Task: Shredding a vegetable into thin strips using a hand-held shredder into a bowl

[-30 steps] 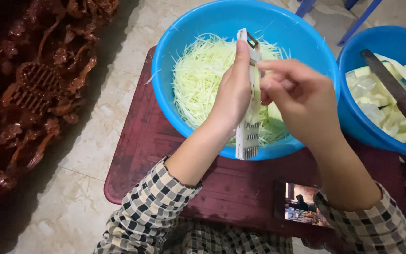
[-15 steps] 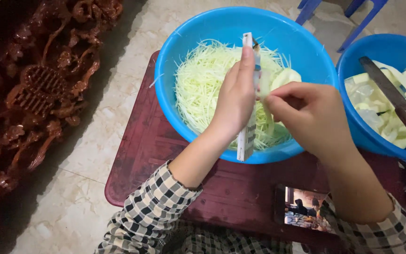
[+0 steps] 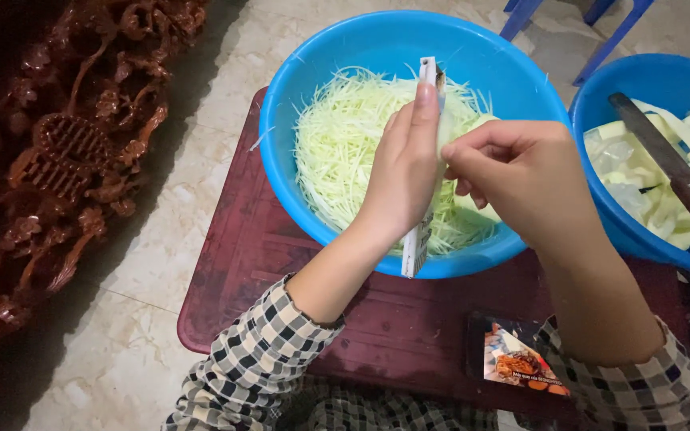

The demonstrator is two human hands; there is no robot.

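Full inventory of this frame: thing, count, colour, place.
grater: 1, white, upright over the near basin, held by the left hand
vegetable piece: 1, pale green, under the right hand against the grater
shredded vegetable: 1 heap, pale green, inside the near basin
near basin: 1, blue, on the stool
far basin: 1, blue, right edge, holds pale vegetable slabs
knife: 1, dark, lying across the far basin
stool: 1, dark red, under the basins
phone: 1, screen lit, on the stool's near edge
carved furniture: 1, dark brown, left
chair legs: blue, top right
left hand: grips the grater
right hand: presses the vegetable piece
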